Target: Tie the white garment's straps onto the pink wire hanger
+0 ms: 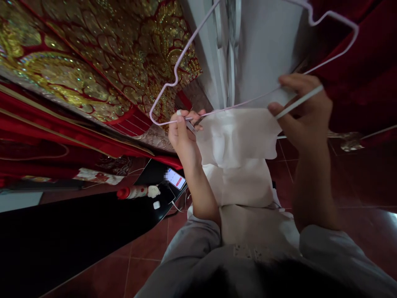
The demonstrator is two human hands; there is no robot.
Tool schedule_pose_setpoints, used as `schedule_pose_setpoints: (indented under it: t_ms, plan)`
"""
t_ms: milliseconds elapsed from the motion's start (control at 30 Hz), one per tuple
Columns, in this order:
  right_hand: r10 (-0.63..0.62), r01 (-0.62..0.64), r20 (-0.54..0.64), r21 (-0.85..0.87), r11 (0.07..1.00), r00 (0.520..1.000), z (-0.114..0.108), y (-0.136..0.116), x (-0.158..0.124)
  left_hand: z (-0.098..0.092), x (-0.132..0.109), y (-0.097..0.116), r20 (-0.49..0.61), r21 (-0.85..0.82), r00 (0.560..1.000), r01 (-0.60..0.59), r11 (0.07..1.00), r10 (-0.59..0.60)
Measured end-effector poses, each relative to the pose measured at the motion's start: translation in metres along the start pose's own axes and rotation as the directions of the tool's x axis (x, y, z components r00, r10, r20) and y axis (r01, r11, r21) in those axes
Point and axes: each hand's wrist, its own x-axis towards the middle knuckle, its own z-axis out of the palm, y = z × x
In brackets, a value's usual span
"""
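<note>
A pale pink wire hanger (177,72) is held up in front of me, tilted. My left hand (186,126) is closed around the left end of its lower bar, beside the top corner of a cream cloth (245,134). Something small and dark shows at those fingertips, too small to name. The cloth hangs below the bar in layers down to my lap. Close to the bar's right part, my right hand (305,109) has a narrow white strap (299,101) across its bent fingers and thumb. Where the strap's ends go is partly hidden.
Red garments with gold sequins (102,54) hang at the left. A black table (93,231) bears a lit phone (176,179), a red-capped bottle (133,192) and a white earphone case (156,205). Grey doors with handles (231,54) stand ahead; dark red fabric (369,78) hangs right.
</note>
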Motion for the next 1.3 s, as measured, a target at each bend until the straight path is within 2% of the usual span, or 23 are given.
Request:
schedule_pose_setpoints:
  t_ms: [67, 133, 233, 267, 300, 400, 500, 600, 667, 733, 833, 900, 933, 967, 1000, 1033, 1067, 1100, 1133, 1200, 1267, 1300]
  plan:
    - [-0.066, 0.067, 0.041, -0.028, 0.997, 0.997, 0.004, -0.013, 0.003, -0.003, 0.0, 0.0, -0.03, 0.04, 0.999, -0.024, 0.999, 0.025]
    - [-0.094, 0.095, 0.055, -0.012, 0.995, 0.994, 0.004, -0.019, 0.006, -0.013, 0.004, -0.002, -0.114, 0.105, 0.99, -0.069, 0.992, 0.081]
    - [-0.086, 0.084, 0.046, 0.043, 0.996, 0.995, -0.001, -0.018, 0.007, -0.037, 0.018, -0.007, -0.273, 0.2, 0.926, -0.212, 0.957, 0.262]
    - [-0.082, 0.079, 0.043, 0.057, 0.995, 0.996, -0.002, -0.017, 0.007, -0.047, 0.024, -0.009, -0.28, 0.223, 0.9, -0.279, 0.934, 0.335]
    - [-0.078, 0.076, 0.037, 0.069, 0.995, 0.996, -0.004, -0.015, 0.007, -0.055, 0.03, -0.009, -0.254, 0.237, 0.876, -0.353, 0.905, 0.409]
    - [-0.066, 0.063, 0.032, 0.086, 0.994, 0.997, -0.005, -0.013, 0.007, -0.072, 0.045, -0.005, -0.059, 0.203, 0.841, -0.517, 0.832, 0.537]
    - [-0.06, 0.059, 0.023, 0.075, 0.995, 0.998, -0.001, -0.013, 0.007, -0.07, 0.053, 0.011, 0.091, 0.189, 0.875, -0.484, 0.854, 0.476]
    - [-0.07, 0.071, -0.022, 0.05, 0.996, 0.997, 0.004, -0.013, 0.005, -0.054, 0.058, 0.034, 0.207, 0.24, 0.938, -0.325, 0.915, 0.279]
    - [-0.046, 0.047, -0.021, 0.051, 0.998, 0.999, 0.006, -0.013, 0.003, -0.041, 0.062, 0.05, 0.249, 0.259, 0.956, -0.217, 0.941, 0.152]
    - [-0.019, 0.019, -0.003, 0.049, 0.999, 1.0, 0.006, -0.014, 0.001, -0.029, 0.065, 0.063, 0.263, 0.312, 0.961, -0.164, 0.936, 0.081]
    - [-0.027, 0.028, -0.016, 0.049, 0.998, 1.0, 0.007, -0.015, 0.0, -0.018, 0.069, 0.07, 0.296, 0.395, 0.95, -0.214, 0.894, 0.097]
    - [-0.043, 0.045, -0.036, 0.062, 0.997, 0.998, 0.008, -0.014, 0.0, -0.016, 0.067, 0.064, 0.341, 0.373, 0.922, -0.313, 0.874, 0.185]
    - [-0.05, 0.054, -0.053, 0.073, 0.996, 0.997, 0.009, -0.014, -0.001, -0.017, 0.065, 0.058, 0.322, 0.335, 0.911, -0.364, 0.869, 0.258]
    - [-0.06, 0.066, -0.073, 0.087, 0.994, 0.996, 0.011, -0.014, -0.001, -0.017, 0.063, 0.05, 0.245, 0.289, 0.91, -0.397, 0.871, 0.334]
    - [-0.071, 0.08, -0.091, 0.101, 0.992, 0.993, 0.013, -0.014, -0.002, -0.017, 0.06, 0.041, 0.118, 0.232, 0.918, -0.397, 0.888, 0.38]
    - [-0.083, 0.095, -0.102, 0.115, 0.989, 0.991, 0.015, -0.014, -0.003, -0.017, 0.056, 0.032, -0.045, 0.163, 0.926, -0.364, 0.917, 0.376]
    - [-0.092, 0.105, -0.101, 0.127, 0.986, 0.991, 0.018, -0.015, -0.004, -0.016, 0.052, 0.023, -0.174, 0.082, 0.937, -0.293, 0.953, 0.303]
    - [-0.098, 0.109, -0.089, 0.134, 0.985, 0.991, 0.02, -0.017, -0.006, -0.015, 0.048, 0.014, -0.248, -0.003, 0.948, -0.205, 0.979, 0.198]
    - [-0.098, 0.107, -0.07, 0.135, 0.985, 0.993, 0.022, -0.017, -0.007, -0.013, 0.043, 0.006, -0.266, -0.073, 0.96, -0.115, 0.991, 0.092]
    - [-0.094, 0.101, -0.058, 0.135, 0.986, 0.994, 0.023, -0.016, -0.007, -0.009, 0.036, -0.004, -0.192, -0.122, 0.981, 0.006, 0.993, -0.03]
    - [-0.091, 0.112, -0.143, 0.141, 0.984, 0.986, 0.018, -0.009, -0.004, -0.006, 0.032, -0.008, -0.112, -0.104, 0.994, -0.007, 0.995, -0.004]
    - [-0.099, 0.134, -0.229, 0.143, 0.981, 0.968, 0.012, -0.003, 0.0, -0.005, 0.031, -0.008, -0.088, -0.101, 0.996, -0.043, 0.994, 0.034]
